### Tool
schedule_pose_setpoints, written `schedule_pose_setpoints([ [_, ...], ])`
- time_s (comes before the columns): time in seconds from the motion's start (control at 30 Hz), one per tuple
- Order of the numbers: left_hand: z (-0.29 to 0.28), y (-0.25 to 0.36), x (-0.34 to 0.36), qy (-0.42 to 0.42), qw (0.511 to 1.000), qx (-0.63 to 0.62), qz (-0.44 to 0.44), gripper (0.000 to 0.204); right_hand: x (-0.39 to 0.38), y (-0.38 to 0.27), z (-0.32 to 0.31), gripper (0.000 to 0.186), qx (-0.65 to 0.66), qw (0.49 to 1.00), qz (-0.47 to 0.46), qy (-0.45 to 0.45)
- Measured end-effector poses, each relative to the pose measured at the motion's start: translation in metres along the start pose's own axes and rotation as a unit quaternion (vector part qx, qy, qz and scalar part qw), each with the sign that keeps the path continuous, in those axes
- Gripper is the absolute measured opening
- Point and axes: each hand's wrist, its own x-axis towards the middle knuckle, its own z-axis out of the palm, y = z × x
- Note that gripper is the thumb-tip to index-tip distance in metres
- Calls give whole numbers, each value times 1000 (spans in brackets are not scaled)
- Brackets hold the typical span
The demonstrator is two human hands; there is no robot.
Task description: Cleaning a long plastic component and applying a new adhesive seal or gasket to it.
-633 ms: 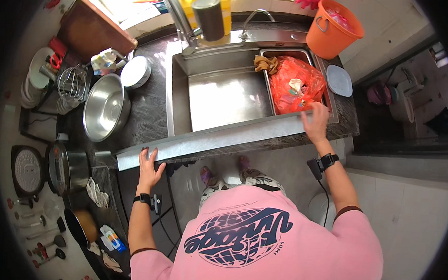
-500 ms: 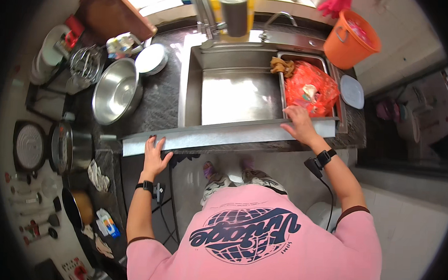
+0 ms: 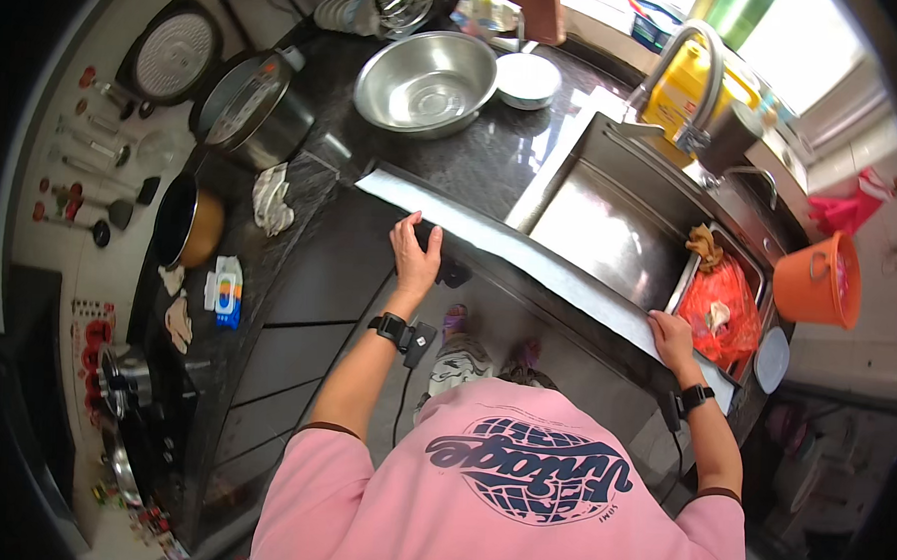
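Note:
A long silvery strip [image 3: 529, 266] runs along the front edge of the counter, before the steel sink [image 3: 611, 232]. By the strip's left part is my left hand [image 3: 415, 257], its thumb and fingers apart at the lower edge. Farther right, my right hand [image 3: 673, 340] has its fingers curled over the strip, close to the sink's small basin. A red plastic bag [image 3: 722, 317] with scraps fills that basin, and a brown cloth-like piece [image 3: 704, 248] lies at its corner. Whether the left fingertips press on the strip is hard to see.
A steel bowl [image 3: 427, 84] and a white round container [image 3: 528, 79] stand behind the strip. An orange bucket [image 3: 814, 281] and a pale lid [image 3: 771, 360] are at the right. A pot [image 3: 261, 112], a pan [image 3: 196, 221] and a wipes pack [image 3: 228, 292] line the left counter.
The view has turned toward the left counter. My right hand's fingers were spread on the strip and are now curled over it. My left hand stays near the strip's left part.

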Motion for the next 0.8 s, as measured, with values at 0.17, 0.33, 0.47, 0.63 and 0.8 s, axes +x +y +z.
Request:
schedule_pose_setpoints([
  [0.17, -5, -6, 0, -30, 845, -411, -341, 71, 18, -12, -19, 16, 14, 998, 25, -59],
  [0.33, -28, 3, 17, -42, 721, -580, -378, 69, 35, -45, -34, 18, 35, 991, 18, -127],
  [0.47, -50, -12, 25, -22, 670, -665, -330, 44, 52, -82, -38, 17, 77, 982, 44, -169],
  [0.63, -81, -13, 47, 57, 680, -653, -330, 29, 84, -106, -26, 20, 137, 958, 69, -242],
  [0.8, -109, -20, 68, 148, 699, -616, -332, 35, 116, -130, -9, 26, 209, 929, 49, -302],
])
